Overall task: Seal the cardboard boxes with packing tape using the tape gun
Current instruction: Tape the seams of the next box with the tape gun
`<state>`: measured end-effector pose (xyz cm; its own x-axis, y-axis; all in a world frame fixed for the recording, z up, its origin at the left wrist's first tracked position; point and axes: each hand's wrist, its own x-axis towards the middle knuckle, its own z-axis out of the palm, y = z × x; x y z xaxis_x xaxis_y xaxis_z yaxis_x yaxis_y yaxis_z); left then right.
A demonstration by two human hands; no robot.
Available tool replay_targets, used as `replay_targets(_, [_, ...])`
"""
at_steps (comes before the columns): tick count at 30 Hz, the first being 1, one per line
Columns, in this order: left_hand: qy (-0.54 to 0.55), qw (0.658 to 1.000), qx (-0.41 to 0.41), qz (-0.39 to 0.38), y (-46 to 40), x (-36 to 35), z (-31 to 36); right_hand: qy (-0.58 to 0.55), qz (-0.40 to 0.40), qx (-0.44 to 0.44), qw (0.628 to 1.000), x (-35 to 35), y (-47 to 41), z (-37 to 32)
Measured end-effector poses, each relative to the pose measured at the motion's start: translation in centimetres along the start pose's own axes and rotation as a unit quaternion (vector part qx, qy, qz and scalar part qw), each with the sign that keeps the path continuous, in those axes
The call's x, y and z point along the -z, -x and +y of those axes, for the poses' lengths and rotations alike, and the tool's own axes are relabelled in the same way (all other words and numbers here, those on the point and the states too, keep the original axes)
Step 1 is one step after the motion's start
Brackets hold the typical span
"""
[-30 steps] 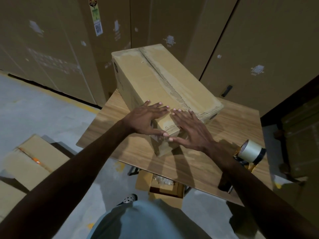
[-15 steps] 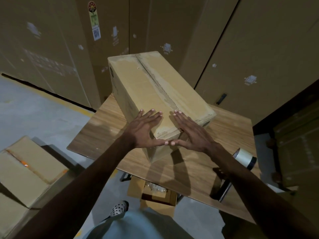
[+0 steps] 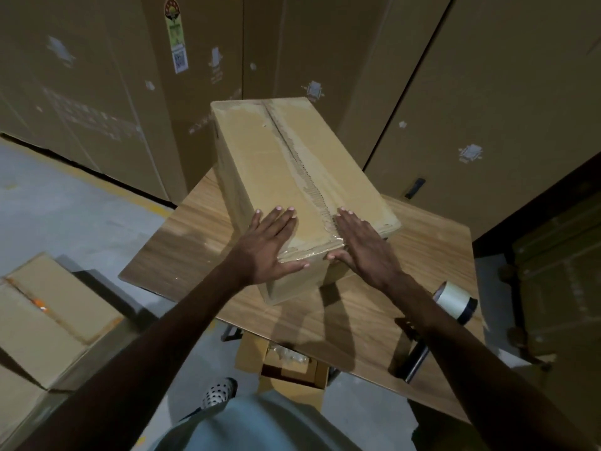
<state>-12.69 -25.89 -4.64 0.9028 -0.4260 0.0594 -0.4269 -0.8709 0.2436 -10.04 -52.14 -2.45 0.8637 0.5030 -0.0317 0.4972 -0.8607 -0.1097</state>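
The left hand (image 3: 265, 247) lies flat with straight fingers on the near end of the cardboard box (image 3: 292, 177), its thumb stretched along the near top edge over the clear packing tape (image 3: 300, 250) that wraps that corner. The right hand (image 3: 364, 245) lies flat too, fingers straight, just right of the taped centre seam, its thumb pointing toward the left thumb with a small gap between them. Half a second ago the two thumb tips nearly met at the box corner; now the hands sit a little further apart and further up onto the top face

The box stands at the middle of the frame on a wooden table (image 3: 195, 255), its long seam running away toward the upper centre, the tape along it wrinkled and torn-looking. The tape gun (image 3: 455, 301), with its pale roll, lies at the right edge of the table, near the right forearm and well apart from both hands

Behind, tall cardboard cartons (image 3: 487, 92) fill the top of the frame. One at upper left carries a narrow sticker (image 3: 176, 34) with a round emblem, a green panel and a QR code; its writing is too small to read. Small white torn label scraps dot the others. At lower left a flattened box (image 3: 45, 317) lies on the floor, and an open small box (image 3: 286, 362) sits under the table
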Motion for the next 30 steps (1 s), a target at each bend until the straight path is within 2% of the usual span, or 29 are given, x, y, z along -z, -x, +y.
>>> replay_targets(3, [0.040, 0.999, -0.031, -0.016, 0.8, 1.0, -3.0, 0.016, -0.006, 0.017, 1.000, 0.0, 0.9, -2.0])
replay_targets(6, [0.014, 0.997, -0.016, -0.071, 0.8, 2.9, -4.0, -0.029, 0.010, 0.005, 1.000, 0.7, 1.3, -1.9])
replay_targets(9, [-0.043, 0.992, 0.056, -0.108, -0.3, 3.5, -1.2, -0.033, 0.026, -0.050, 0.998, 0.9, 0.9, -0.4])
replay_targets(11, [-0.044, 0.987, 0.122, -0.094, -0.8, 2.8, 1.3, -0.001, 0.017, -0.057, 0.998, 0.6, 0.9, -0.3])
replay_targets(13, [-0.047, 0.985, 0.152, -0.061, -0.8, 1.8, 2.5, 0.022, 0.007, -0.058, 0.998, 0.2, 1.0, -0.6])
replay_targets(16, [-0.063, 0.988, 0.136, -0.030, -0.5, 1.3, 1.9, 0.047, -0.005, -0.051, 0.998, 0.0, 1.2, -0.6])
replay_targets(24, [-0.052, 0.995, 0.064, -0.064, -0.2, 2.7, -2.8, 0.032, -0.020, -0.002, 0.999, -0.2, 2.5, -2.4])
replay_targets(27, [-0.066, 0.990, 0.084, -0.095, -1.2, 3.6, -2.1, -0.030, 0.002, -0.039, 0.999, 1.0, 2.2, -1.2])
replay_targets(30, [-0.066, 0.986, 0.120, -0.094, -2.0, 3.1, 1.0, -0.027, 0.004, -0.075, 0.997, 1.3, 1.9, -0.5])
